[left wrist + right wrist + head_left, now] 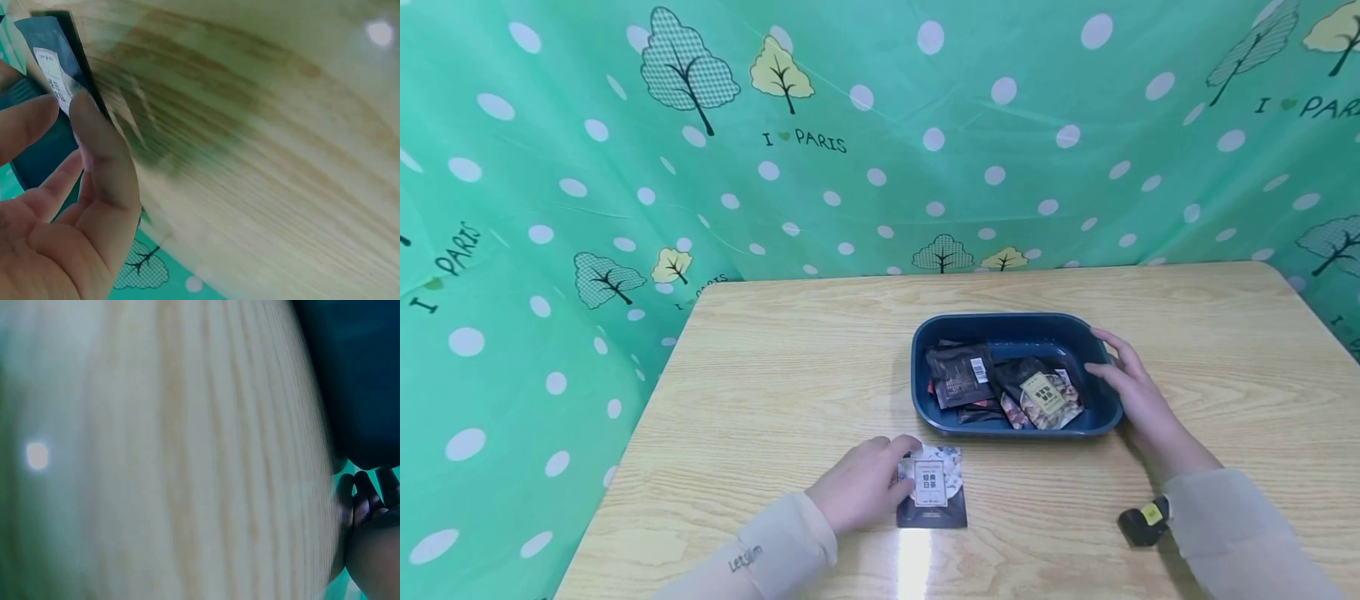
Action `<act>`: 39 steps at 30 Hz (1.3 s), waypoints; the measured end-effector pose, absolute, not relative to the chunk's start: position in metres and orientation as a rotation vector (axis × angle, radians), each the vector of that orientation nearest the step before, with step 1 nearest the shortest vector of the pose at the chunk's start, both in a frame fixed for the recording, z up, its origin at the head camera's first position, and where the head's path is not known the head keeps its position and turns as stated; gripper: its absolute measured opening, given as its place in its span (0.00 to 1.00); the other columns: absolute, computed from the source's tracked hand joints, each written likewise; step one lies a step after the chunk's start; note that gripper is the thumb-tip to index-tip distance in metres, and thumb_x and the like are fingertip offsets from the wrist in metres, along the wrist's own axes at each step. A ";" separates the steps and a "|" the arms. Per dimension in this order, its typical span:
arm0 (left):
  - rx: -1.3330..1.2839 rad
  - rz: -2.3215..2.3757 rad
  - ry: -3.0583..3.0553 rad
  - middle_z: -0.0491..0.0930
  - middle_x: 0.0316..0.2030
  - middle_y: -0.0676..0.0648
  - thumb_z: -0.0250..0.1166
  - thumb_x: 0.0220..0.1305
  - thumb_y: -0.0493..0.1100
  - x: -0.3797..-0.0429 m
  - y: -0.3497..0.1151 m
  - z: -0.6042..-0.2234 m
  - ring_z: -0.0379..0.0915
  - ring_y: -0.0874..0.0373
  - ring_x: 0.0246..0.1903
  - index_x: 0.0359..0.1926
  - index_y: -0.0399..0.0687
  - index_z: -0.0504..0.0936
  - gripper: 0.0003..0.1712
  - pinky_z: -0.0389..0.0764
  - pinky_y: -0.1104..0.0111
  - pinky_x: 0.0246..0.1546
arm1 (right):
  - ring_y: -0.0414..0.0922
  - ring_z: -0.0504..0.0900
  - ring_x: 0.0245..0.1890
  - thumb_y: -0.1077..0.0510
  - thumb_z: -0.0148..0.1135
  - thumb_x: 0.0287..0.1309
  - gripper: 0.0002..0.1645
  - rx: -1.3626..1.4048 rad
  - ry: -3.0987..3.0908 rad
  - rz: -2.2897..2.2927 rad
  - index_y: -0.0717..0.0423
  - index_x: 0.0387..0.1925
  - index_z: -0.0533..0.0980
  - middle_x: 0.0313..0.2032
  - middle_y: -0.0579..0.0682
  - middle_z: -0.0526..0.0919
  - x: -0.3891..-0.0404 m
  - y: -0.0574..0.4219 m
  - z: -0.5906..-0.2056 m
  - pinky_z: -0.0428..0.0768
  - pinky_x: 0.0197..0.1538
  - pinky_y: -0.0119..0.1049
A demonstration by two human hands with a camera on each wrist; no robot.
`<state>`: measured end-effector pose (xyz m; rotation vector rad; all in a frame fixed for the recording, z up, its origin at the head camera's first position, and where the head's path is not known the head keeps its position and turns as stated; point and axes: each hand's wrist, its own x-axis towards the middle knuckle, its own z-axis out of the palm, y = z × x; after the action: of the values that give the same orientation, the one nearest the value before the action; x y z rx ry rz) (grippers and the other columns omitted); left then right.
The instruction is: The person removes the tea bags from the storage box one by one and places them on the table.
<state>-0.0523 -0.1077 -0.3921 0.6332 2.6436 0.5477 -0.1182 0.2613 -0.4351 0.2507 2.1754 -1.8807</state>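
A flat sachet (931,492) with a pale label and a dark lower band is at the front of the wooden table. My left hand (865,483) pinches its left side with thumb and index finger; the sachet (53,59) shows beyond the fingertips in the left wrist view. Behind it stands a dark blue plastic bin (1015,432) holding several sachets, among them a dark one with a barcode (958,375) and one with a cream label (1047,396). My right hand (1138,396) grips the bin's right end, thumb over the rim, other fingers mostly hidden outside.
A small black object with a yellow label (1144,521), perhaps a tape measure, lies beside the right sleeve. A green patterned cloth (880,133) hangs behind and to the left of the wooden table (790,358).
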 end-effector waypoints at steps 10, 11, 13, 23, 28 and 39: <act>0.686 0.568 2.686 0.79 0.36 0.50 0.62 0.67 0.46 -0.067 -0.096 -0.381 0.70 0.64 0.30 0.49 0.48 0.83 0.13 0.77 0.70 0.34 | 0.64 0.37 0.77 0.45 0.47 0.74 0.36 0.265 2.162 -1.872 0.23 0.76 0.45 0.78 0.59 0.28 -0.119 0.261 -0.434 0.72 0.45 0.18; 0.702 0.566 2.689 0.79 0.34 0.51 0.63 0.67 0.46 -0.068 -0.095 -0.380 0.70 0.64 0.29 0.46 0.48 0.84 0.11 0.76 0.72 0.33 | 0.64 0.37 0.77 0.45 0.47 0.74 0.36 0.265 2.162 -1.873 0.23 0.76 0.45 0.78 0.59 0.28 -0.119 0.261 -0.434 0.72 0.46 0.19; 0.722 0.570 2.689 0.77 0.30 0.53 0.63 0.66 0.46 -0.071 -0.092 -0.376 0.68 0.65 0.27 0.40 0.48 0.85 0.08 0.73 0.74 0.30 | 0.63 0.34 0.77 0.45 0.47 0.74 0.36 0.267 2.172 -1.862 0.23 0.76 0.45 0.78 0.58 0.27 -0.119 0.261 -0.434 0.72 0.56 0.25; 0.756 0.679 2.661 0.73 0.27 0.56 0.64 0.66 0.50 -0.086 -0.075 -0.362 0.67 0.64 0.26 0.36 0.53 0.81 0.08 0.71 0.74 0.28 | 0.59 0.26 0.77 0.45 0.47 0.74 0.37 0.282 2.161 -1.888 0.23 0.76 0.45 0.78 0.54 0.25 -0.118 0.259 -0.433 0.47 0.73 0.63; 0.788 0.725 2.712 0.74 0.29 0.56 0.63 0.68 0.50 -0.093 -0.063 -0.359 0.68 0.63 0.30 0.38 0.54 0.83 0.08 0.72 0.73 0.34 | 0.61 0.29 0.77 0.46 0.48 0.74 0.36 0.275 2.153 -1.901 0.24 0.76 0.46 0.78 0.57 0.26 -0.118 0.260 -0.433 0.70 0.65 0.34; 0.719 0.863 2.733 0.80 0.35 0.58 0.63 0.68 0.46 -0.100 -0.034 -0.369 0.72 0.64 0.40 0.41 0.54 0.84 0.06 0.74 0.70 0.49 | 0.63 0.33 0.77 0.46 0.48 0.74 0.36 0.279 2.150 -1.896 0.24 0.76 0.46 0.78 0.59 0.27 -0.118 0.260 -0.434 0.71 0.44 0.17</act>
<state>-0.0995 -0.0343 -0.3689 0.7188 2.7328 0.8634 -0.1183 0.2600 -0.4336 0.2786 2.1504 -1.8959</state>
